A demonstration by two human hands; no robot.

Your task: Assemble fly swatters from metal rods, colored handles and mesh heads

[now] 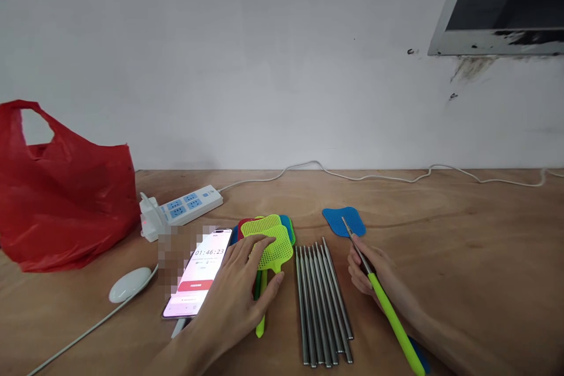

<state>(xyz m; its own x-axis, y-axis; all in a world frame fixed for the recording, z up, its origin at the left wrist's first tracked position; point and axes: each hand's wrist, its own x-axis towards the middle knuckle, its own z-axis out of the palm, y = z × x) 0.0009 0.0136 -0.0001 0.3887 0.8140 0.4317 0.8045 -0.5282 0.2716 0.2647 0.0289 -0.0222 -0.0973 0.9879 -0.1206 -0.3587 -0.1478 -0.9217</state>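
My left hand (240,291) lies flat with fingers stretched over a stack of coloured fly-swatter heads (268,235), the top one yellow-green. My right hand (374,273) is closed around a metal rod with a lime-green handle (392,317); the rod's tip reaches a separate blue swatter head (343,221) lying on the wooden table (462,229). Between my hands lie several bare metal rods (321,299), side by side.
A phone (200,273) showing a timer lies left of my left hand. Behind it are a white power strip (183,207) with cable, a white oval device (130,284) and a red plastic bag (61,188). A dark panel (506,0) hangs at the upper right.
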